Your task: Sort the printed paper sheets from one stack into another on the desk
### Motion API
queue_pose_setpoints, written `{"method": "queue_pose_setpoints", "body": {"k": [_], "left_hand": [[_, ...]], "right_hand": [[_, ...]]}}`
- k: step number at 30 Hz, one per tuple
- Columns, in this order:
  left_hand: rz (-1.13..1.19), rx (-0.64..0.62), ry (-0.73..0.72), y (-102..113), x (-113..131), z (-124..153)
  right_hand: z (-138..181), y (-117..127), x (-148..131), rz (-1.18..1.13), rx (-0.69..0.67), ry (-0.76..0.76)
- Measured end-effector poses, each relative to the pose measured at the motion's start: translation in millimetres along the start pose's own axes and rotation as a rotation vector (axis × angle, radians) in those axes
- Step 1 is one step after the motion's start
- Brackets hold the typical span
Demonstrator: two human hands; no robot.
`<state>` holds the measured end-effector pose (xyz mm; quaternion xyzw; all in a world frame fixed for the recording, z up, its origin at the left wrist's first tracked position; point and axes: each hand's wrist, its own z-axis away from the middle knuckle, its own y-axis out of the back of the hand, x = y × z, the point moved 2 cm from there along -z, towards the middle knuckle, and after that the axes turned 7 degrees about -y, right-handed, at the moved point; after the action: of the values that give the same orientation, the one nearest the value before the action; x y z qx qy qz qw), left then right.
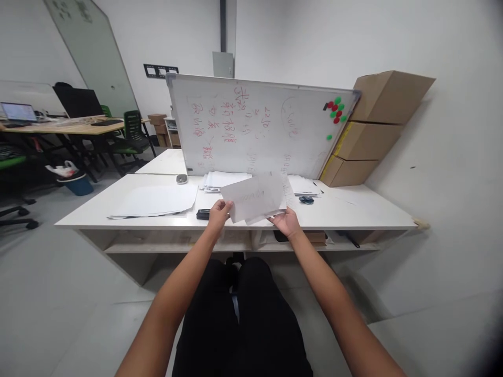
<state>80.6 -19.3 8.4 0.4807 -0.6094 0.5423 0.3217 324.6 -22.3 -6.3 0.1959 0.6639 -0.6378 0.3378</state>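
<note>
Here, both hands hold the sheets (255, 198) in front of the person, over the front part of the desk (353, 212). Left hand (220, 213): pinching the left edge, thumb on the near face, the other fingers curled. Right hand (288, 222): gripping the lower right edge, fingers reaching underneath, close together.

Long axis of the sheets runs left to right, rising slightly toward the right; they overlap unevenly, like a loose fan. At least two sheets; exact number cannot be told.

Count on the desk: three paper piles, one at left (157, 201), two before the whiteboard (306, 152); one mouse (181, 179); one black stapler (203, 214), just beside the left hand; three stacked boxes (365, 131) at right.
</note>
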Motion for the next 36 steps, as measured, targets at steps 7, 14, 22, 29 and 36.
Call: {"method": "queue_pose_setpoints", "body": {"k": [7,14,22,29,36], "left_hand": [[0.149,0.059,0.001,-8,-23,-11],[0.112,0.035,0.119,-14,-30,-14],[-0.472,-0.033,-0.301,-10,-11,-22],[-0.525,-0.066,-0.366,-24,-25,-16],[-0.519,-0.130,-0.167,-12,-50,-23]], "right_hand": [[-9,-15,7,0.013,-0.019,-0.038],[-11,-7,21,0.082,-0.109,-0.054],[-17,16,-29,0.514,0.010,0.139],[-40,21,-25,0.853,0.313,0.378],[-41,47,3,0.895,0.291,0.335]]}}
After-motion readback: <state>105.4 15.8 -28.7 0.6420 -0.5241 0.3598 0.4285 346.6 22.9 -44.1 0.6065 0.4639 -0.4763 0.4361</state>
